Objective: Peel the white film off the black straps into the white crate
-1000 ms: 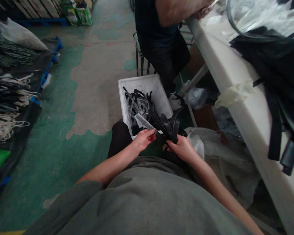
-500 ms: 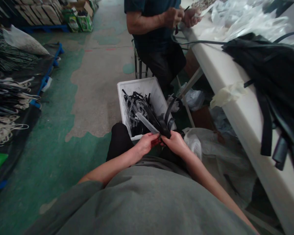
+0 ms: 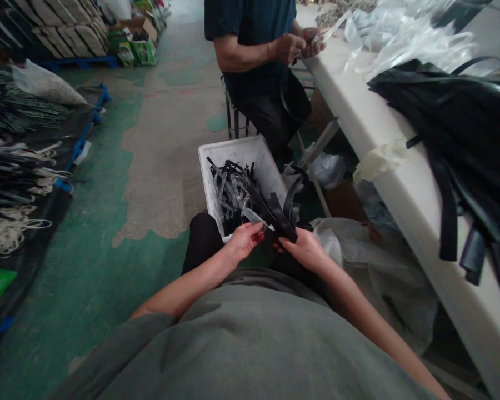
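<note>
My right hand [image 3: 307, 249] is closed around black straps [image 3: 278, 218], which loop up and over the near right rim of the white bin. Between the thumb and fingers of my left hand [image 3: 245, 240] is a clear plastic sleeve [image 3: 253, 216], pinched at its near end. A small gap separates the two hands. Just beyond them stands the white plastic bin [image 3: 230, 145], holding a tangle of black strips and clear plastic pieces [image 3: 233, 191]. The fingers of my right hand are partly hidden behind the straps.
A co-worker [image 3: 250, 55] sits on a stool ahead, hands working at the table edge. The white table [image 3: 404, 194] on the right bears black straps [image 3: 445, 111] and clear plastic bags [image 3: 416, 50]. Pallets with bundled cords [image 3: 20, 178] line the left.
My hands have moved apart, the left one drawing the plastic sleeve leftward, away from the straps. The co-worker's hands have shifted left and slightly lower.
</note>
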`<state>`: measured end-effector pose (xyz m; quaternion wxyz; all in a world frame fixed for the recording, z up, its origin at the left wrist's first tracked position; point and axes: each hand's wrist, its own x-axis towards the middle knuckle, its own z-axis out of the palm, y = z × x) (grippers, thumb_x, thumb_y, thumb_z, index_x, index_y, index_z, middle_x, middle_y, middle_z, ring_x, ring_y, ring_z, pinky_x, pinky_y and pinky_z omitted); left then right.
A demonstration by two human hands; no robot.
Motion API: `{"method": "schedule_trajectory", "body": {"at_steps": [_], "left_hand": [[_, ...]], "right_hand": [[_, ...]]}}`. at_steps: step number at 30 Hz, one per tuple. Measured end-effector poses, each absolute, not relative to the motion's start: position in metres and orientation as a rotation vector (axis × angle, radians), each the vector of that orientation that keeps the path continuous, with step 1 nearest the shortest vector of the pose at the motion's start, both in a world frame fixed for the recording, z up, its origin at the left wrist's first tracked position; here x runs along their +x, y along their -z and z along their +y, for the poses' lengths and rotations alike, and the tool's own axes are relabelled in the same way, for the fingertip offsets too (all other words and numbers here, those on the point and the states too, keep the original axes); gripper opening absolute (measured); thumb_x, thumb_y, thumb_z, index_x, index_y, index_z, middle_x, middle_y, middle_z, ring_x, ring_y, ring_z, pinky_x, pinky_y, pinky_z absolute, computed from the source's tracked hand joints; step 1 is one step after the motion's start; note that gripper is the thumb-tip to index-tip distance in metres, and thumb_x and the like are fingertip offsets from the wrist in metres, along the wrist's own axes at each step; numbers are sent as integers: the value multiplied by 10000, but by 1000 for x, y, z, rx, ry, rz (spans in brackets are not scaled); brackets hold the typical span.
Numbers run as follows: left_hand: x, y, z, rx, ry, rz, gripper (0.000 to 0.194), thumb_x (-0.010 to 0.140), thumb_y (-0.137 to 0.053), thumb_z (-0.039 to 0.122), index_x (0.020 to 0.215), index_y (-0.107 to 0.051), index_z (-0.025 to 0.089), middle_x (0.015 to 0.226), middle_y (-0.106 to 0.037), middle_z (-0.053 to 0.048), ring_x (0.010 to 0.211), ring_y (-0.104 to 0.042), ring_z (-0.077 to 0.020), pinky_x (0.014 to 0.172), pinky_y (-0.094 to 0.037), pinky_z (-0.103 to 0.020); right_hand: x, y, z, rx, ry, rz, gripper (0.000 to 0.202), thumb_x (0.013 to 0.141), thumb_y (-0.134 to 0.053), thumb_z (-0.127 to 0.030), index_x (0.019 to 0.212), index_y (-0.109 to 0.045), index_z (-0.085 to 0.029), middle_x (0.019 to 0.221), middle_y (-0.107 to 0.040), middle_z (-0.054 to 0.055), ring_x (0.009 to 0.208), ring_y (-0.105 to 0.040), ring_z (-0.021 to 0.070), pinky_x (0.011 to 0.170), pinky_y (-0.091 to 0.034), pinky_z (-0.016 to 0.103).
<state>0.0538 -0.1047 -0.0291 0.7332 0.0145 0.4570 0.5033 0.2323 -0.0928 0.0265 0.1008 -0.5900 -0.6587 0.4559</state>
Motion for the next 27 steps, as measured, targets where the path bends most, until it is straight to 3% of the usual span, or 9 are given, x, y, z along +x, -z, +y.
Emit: {"method": "schedule_trajectory", "body": {"at_steps": [14, 22, 27], "left_hand": [[40, 23, -93, -23, -1130, 1062, 152, 726, -758, 103, 682, -615, 135, 580, -618, 34, 533, -571, -63, 620, -513, -215], [66, 23, -115, 20, -964, 953, 100, 753, -736, 107, 732, -640, 125, 651, -656, 2, 578, -606, -84, 636, -522, -227], [62, 19, -110, 71, -1005, 988, 132, 752, -730, 98, 692, -616, 126, 623, -646, 10, 555, -594, -79, 629, -516, -225]], "right_hand": [[240, -34, -98, -1796, -1368, -1913, 48, 818, -580, -184, 843, -620, -182, 753, -756, 41, 692, -722, 194, 597, -488, 251], [236, -42, -107, -1994, -1045, -2051, 59, 825, -594, -252, 834, -610, -197, 693, -737, 43, 668, -705, 208, 564, -440, 259], [230, -37, -96, -1838, -1253, -1948, 75, 824, -576, -227, 867, -622, -186, 723, -746, 37, 698, -718, 197, 596, -470, 249]]}}
